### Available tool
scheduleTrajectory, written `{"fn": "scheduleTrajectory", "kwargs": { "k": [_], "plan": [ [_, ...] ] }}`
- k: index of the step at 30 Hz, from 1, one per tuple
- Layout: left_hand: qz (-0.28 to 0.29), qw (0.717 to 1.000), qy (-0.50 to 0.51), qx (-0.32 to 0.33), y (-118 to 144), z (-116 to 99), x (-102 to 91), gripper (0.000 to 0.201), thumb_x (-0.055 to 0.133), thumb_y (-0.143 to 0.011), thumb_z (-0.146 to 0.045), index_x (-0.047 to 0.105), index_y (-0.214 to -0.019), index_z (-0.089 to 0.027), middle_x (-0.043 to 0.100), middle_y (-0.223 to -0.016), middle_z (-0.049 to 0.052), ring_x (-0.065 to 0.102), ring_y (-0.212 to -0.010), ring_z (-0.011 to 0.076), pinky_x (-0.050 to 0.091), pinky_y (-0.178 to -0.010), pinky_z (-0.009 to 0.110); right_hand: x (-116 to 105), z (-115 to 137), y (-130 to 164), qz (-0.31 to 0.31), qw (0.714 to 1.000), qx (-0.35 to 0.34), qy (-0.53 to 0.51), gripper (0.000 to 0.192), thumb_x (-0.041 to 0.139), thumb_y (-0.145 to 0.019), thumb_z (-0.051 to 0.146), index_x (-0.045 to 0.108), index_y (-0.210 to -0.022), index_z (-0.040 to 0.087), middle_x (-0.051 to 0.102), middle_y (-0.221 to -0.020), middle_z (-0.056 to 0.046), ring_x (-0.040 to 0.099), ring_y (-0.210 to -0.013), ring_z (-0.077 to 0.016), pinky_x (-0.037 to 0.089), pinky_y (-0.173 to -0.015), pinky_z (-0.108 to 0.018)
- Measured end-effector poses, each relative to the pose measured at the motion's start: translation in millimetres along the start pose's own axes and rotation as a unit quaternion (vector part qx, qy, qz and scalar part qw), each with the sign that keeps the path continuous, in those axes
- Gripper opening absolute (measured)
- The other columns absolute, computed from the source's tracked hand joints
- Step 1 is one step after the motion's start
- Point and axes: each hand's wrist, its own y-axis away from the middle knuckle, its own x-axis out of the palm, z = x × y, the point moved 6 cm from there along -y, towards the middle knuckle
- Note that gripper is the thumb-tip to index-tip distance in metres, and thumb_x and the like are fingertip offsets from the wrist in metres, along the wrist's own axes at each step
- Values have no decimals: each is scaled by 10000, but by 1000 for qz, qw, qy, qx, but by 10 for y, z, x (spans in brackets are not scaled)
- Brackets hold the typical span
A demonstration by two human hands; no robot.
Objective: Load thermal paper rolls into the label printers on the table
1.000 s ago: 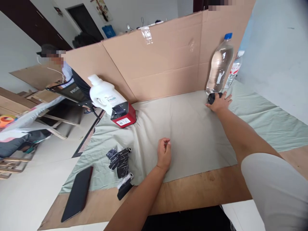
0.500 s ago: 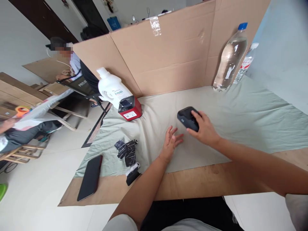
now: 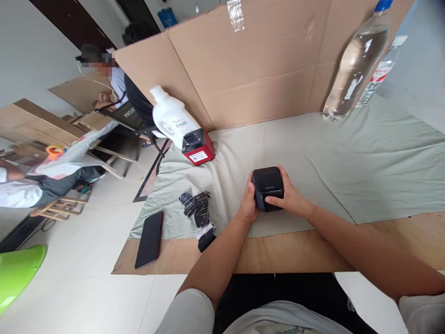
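A black portable printer (image 3: 268, 180), boxy with rounded corners, is held between both hands above the cloth. My left hand (image 3: 249, 200) is closed against its left side, fingers along the edge. On the opposite side my right hand (image 3: 290, 197) grips it, with the thumb lying across the lower front part. The undersides of the fingers are hidden. Left of my left forearm lie a crumpled black film roll (image 3: 201, 209) and a small black-and-white roll (image 3: 207, 237). A dark phone (image 3: 149, 240) rests near the front left corner of the table.
A red-and-black box (image 3: 199, 147) stands before a white jug (image 3: 174, 116). Behind rises a cardboard panel (image 3: 257, 74), with a large water bottle (image 3: 358, 65) and a smaller bottle (image 3: 380, 74) at right. Other people sit at left, near a green tub (image 3: 21, 273).
The printer has turned upright toward me and come slightly nearer. My left hand, spread and free before, has closed on its left side. The view has shifted, showing more of the left.
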Motion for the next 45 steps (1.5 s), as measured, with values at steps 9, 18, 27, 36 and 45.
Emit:
{"fn": "scheduleTrajectory", "kwargs": {
  "k": [9, 18, 27, 36, 45],
  "plan": [
    [38, 984, -129, -113, -96, 60, -232, 754, 678, -831, -405, 380, -1515, -295, 702, -1097, 41, 677, -907, 189, 559, -810, 359, -35, -312, 26, 28, 999, 28, -31, 1263, 758, -727, 607, -83, -1597, 241, 274, -1623, -181, 328, -1484, -323, 237, -1218, -571],
    [62, 982, -140, -113, -134, -18, -265, 777, 754, -742, -406, 444, -1444, -287, 557, -711, -51, 529, -577, 97, 477, -578, 232, 3, -276, 49, 35, 997, 7, -74, 1137, 674, -804, 574, -78, -1601, 271, 218, -1653, -143, 270, -1508, -314, 245, -1205, -580],
    [45, 983, -118, -133, -132, -1, -277, 683, 724, -750, -359, 490, -1383, -261, 597, -733, -34, 568, -631, 121, 487, -658, 270, -206, -264, -42, 30, 991, 17, -132, 804, 630, -804, 519, 325, -1506, 275, 562, -1408, -125, 557, -1269, -292, 430, -1079, -521],
    [74, 962, -230, -126, -55, -11, -170, 452, 610, -729, -273, 655, -1175, -214, 692, -978, 51, 615, -795, 165, 513, -713, 304, -408, -458, -96, -119, 989, 81, 39, 598, 320, -868, 794, 490, -713, 242, 561, -694, -25, 540, -676, -197, 463, -652, -349],
    [-65, 854, -515, 22, -113, -181, -269, 126, 575, -832, -256, 656, -902, -190, 679, -943, 73, 614, -912, 219, 469, -905, 390, -327, -406, -142, -111, 950, 21, 290, 374, 403, -931, 482, 621, -764, 228, 693, -838, -94, 600, -892, -259, 448, -799, -384]
  ]
}}
